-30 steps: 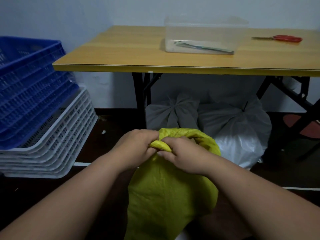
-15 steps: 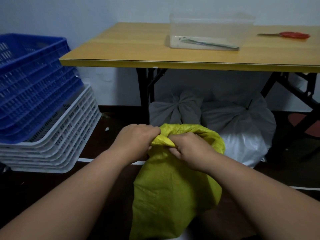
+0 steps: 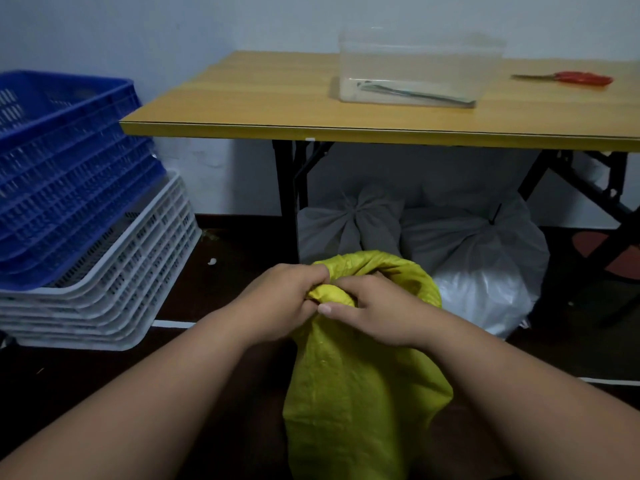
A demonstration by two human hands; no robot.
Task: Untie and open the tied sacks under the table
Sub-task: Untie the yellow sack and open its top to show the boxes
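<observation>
— Sacks first: where does the yellow sack (image 3: 360, 393) sit?
— On the dark floor (image 3: 221, 306) in front of the table (image 3: 277, 98), upright, its bunched top held by both hands.
— Going from the left, what stands there?
— A stack of blue crates (image 3: 65, 168) nested over white crates (image 3: 121, 296), beside the table's left edge.
— And the left hand (image 3: 287, 299)?
— Its fingers are curled round the twisted yellow neck, gripping it.
— The right hand (image 3: 374, 310)?
— It pinches the same knot, thumb lying across the front, touching the left hand.
— Behind them?
— Under the table, a grey sack (image 3: 349, 226) tied at its top, and just beside it a white sack (image 3: 485, 268), also gathered shut.
— On the tabletop?
— A clear plastic box (image 3: 415, 71) near the middle, with something flat inside, and red-handled scissors (image 3: 571, 77) towards the right edge.
</observation>
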